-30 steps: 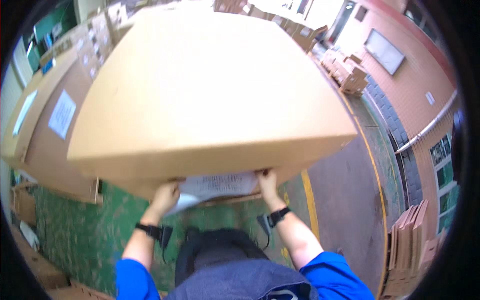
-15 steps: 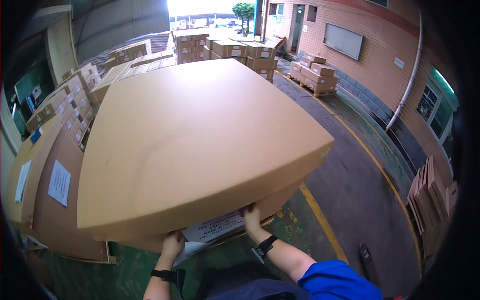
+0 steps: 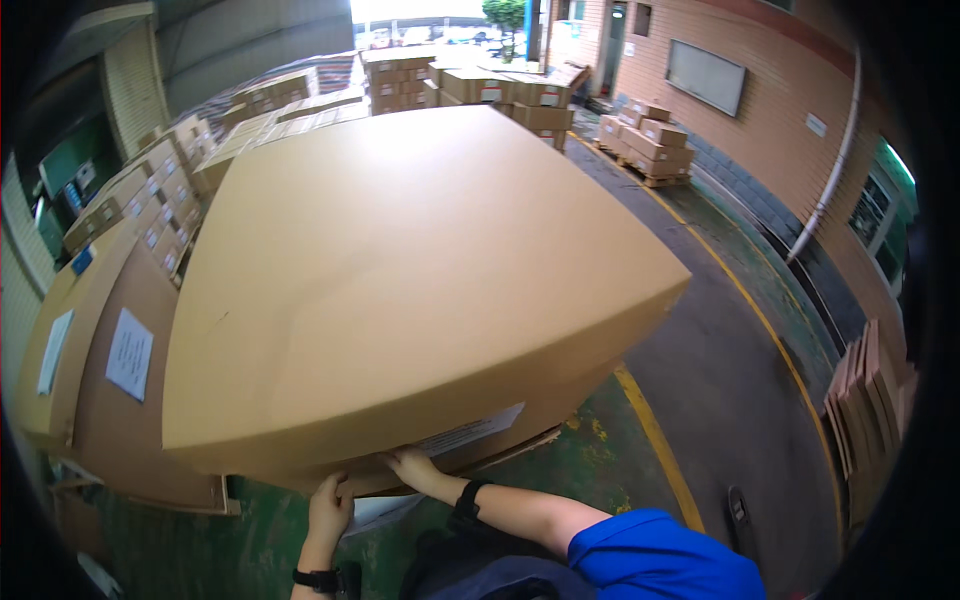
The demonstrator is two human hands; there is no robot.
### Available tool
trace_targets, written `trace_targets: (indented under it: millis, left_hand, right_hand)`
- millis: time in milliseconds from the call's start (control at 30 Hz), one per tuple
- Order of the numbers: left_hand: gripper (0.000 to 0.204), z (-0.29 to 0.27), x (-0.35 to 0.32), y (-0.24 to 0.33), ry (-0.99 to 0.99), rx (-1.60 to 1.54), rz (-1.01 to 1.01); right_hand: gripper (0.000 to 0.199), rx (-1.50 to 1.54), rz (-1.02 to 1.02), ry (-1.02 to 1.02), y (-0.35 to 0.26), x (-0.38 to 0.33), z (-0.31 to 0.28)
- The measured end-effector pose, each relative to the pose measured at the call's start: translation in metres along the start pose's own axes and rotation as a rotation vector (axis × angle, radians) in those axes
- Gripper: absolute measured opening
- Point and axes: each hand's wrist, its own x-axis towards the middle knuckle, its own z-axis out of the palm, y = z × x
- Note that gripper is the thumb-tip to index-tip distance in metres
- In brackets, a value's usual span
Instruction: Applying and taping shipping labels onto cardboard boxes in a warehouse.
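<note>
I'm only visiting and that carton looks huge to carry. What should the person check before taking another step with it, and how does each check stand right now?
1. Left hand under the near bottom edge of the large cardboard carton: ok.
2. Right hand under the same edge: ok.
3. Hands spread wide for balance: not ok, they sit close together.
4. Floor right ahead visible: not ok, the carton hides it.
5. Yellow floor line and lane to the right free: ok.
6. Gap to the labelled box on the left: cannot tell.
</note>
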Motion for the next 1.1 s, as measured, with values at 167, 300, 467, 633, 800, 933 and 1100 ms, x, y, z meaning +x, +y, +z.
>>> trace_targets:
  millis: [167, 300, 467, 633, 800, 933, 1100]
  left_hand:
    - [0.035, -0.071, -0.074, 0.014, 0.176, -0.023, -0.135]
    - [0.036, -0.144, -0.140, 0.013, 0.532, 0.030, -0.212]
    - [0.030, -0.228, -0.225, -0.017, 0.802, 0.039, -0.303]
    - [0.033, -0.307, -0.303, -0.097, 0.956, 0.069, -0.301]
    - [0.054, -0.392, -0.339, -0.178, 1.044, -0.510, -0.299]
    - [0.054, -0.447, -0.337, -0.219, 0.899, -0.633, -0.402]
    - [0.047, -0.505, -0.289, -0.281, 0.923, -0.474, -0.312]
  right_hand:
    - [0.048, 0.142, 0.008, -0.894, -0.056, 0.035, 0.045]
    - [0.055, 0.253, -0.243, -1.369, -0.116, 0.026, 0.054]
    - [0.036, -0.031, -0.391, -1.404, -0.191, 0.016, 0.123]
    - [0.025, -0.104, -0.450, -1.268, -0.248, 0.036, 0.222]
    - [0.010, 0.290, -0.131, -0.976, -0.330, 0.063, 0.321]
    - [0.007, 0.371, -0.137, -0.760, -0.385, 0.088, 0.357]
    - [0.018, 0.463, -0.112, -0.686, -0.410, 0.138, 0.409]
